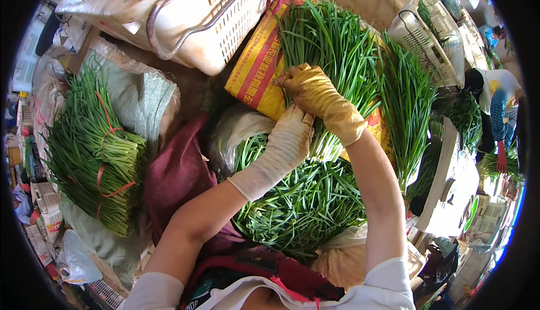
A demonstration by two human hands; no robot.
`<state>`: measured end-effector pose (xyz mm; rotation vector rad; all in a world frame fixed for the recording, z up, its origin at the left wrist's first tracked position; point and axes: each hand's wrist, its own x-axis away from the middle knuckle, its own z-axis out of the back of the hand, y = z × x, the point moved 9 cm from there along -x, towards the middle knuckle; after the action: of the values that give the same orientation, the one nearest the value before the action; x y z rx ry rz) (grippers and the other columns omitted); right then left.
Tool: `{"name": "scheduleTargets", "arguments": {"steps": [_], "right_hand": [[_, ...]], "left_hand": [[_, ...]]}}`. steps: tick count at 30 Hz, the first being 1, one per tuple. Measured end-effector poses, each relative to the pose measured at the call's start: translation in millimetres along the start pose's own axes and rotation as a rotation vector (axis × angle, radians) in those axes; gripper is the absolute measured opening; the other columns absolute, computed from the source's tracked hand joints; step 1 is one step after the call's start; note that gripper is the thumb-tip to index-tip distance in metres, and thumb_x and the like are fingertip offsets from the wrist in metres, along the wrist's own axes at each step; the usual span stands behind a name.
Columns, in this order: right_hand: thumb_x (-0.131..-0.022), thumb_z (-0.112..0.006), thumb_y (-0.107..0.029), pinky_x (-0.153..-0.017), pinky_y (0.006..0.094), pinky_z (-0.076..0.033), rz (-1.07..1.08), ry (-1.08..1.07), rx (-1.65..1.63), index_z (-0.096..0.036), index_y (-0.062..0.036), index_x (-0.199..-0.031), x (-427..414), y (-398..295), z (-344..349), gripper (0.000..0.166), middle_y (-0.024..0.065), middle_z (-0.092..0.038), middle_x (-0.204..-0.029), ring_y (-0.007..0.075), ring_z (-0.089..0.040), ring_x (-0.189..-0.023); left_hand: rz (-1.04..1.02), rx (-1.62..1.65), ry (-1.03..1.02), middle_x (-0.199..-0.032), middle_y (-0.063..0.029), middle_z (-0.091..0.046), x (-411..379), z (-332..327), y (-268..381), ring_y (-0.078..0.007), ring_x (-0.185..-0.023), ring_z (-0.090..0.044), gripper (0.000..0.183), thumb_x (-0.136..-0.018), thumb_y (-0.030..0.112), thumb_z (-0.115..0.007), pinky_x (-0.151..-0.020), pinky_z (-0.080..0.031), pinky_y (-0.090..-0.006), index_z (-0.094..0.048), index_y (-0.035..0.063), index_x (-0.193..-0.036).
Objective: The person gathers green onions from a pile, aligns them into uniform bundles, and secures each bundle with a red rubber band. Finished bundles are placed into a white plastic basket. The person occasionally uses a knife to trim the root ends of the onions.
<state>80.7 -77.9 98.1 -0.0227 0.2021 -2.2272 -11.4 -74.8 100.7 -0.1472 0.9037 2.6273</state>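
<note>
My right hand (322, 99), in a stained yellow glove, has its fingers curled in over the near left side of a pile of green garlic chives (333, 35). My left hand (291, 137), in a thin whitish glove, meets it from below, its fingertips partly hidden under the right hand. Whether either hand pinches any stems cannot be made out. The pile lies on a yellow and red printed sack (253, 76), its pale stem ends towards me. Loose chive leaves (303, 208) fill the space below my forearms. Another chive bunch (407, 116) lies to the right.
Chive bundles tied with red bands (99, 154) rest at left by a pale woven sack (139, 95). A white plastic crate (228, 27) with a bent metal handle stands at upper left. Another crate (422, 40) is at upper right. Maroon cloth (181, 179) hangs beside my left arm. A person (500, 111) works far right.
</note>
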Motion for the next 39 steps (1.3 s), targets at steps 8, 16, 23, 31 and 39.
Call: {"name": "scheduleTargets", "arguments": {"steps": [8,16,23,31,39], "right_hand": [[-0.068,-0.062,-0.01,-0.084,0.0398,-0.051,-0.033,0.157,-0.05,-0.072,-0.0109,-0.086,22.5,14.5,9.4,0.021,0.0082,-0.064,-0.104,0.0302,-0.059,-0.098],[-0.064,-0.061,-0.005,-0.091,0.0431,-0.047,0.0,0.299,-0.2,-0.071,-0.0071,-0.093,35.5,22.2,16.4,0.031,0.0108,-0.063,-0.113,0.0332,-0.055,-0.106],[-0.062,-0.063,-0.005,-0.09,0.0433,-0.048,0.004,0.334,-0.216,-0.07,-0.0049,-0.092,39.9,22.2,18.9,0.031,0.012,-0.063,-0.111,0.0336,-0.056,-0.104],[-0.071,-0.063,-0.013,-0.091,0.0407,-0.047,-0.009,0.31,-0.164,-0.072,-0.0092,-0.095,38.9,24.4,11.9,0.026,0.0074,-0.066,-0.111,0.0281,-0.057,-0.107],[-0.068,-0.062,-0.009,-0.09,0.0409,-0.048,-0.018,0.356,-0.188,-0.071,-0.0081,-0.093,40.6,25.6,14.5,0.027,0.0084,-0.066,-0.109,0.0299,-0.058,-0.105]], "left_hand": [[-0.11,0.172,0.249,-0.114,-0.019,-0.063,19.5,35.0,1.7,-0.0324,-0.108,-0.061,0.034,-0.08,-0.007,-0.06,-0.095,-0.049,-0.0383,-0.063,0.0,-0.113],[0.724,0.737,0.112,-0.103,-0.0108,-0.068,1.9,4.4,-129.9,-0.0178,-0.092,-0.065,0.033,-0.088,0.01,-0.064,-0.082,-0.053,-0.0305,-0.061,-0.0004,-0.119],[1.037,1.127,0.047,-0.082,-0.011,-0.068,0.2,-25.6,-122.5,-0.023,-0.06,-0.066,0.016,-0.088,0.009,-0.065,-0.053,-0.056,-0.0379,-0.064,0.0009,-0.102],[1.057,1.182,-0.016,-0.08,-0.0109,-0.066,-7.2,-36.0,-123.4,-0.0234,-0.06,-0.065,0.013,-0.085,-0.002,-0.056,-0.05,-0.055,-0.0356,-0.064,0.0008,-0.095],[0.992,1.244,0.103,-0.084,-0.0121,-0.066,-0.3,-28.5,-118.0,-0.0236,-0.066,-0.066,0.021,-0.088,0.006,-0.053,-0.057,-0.056,-0.0387,-0.057,0.0041,-0.109]]}}
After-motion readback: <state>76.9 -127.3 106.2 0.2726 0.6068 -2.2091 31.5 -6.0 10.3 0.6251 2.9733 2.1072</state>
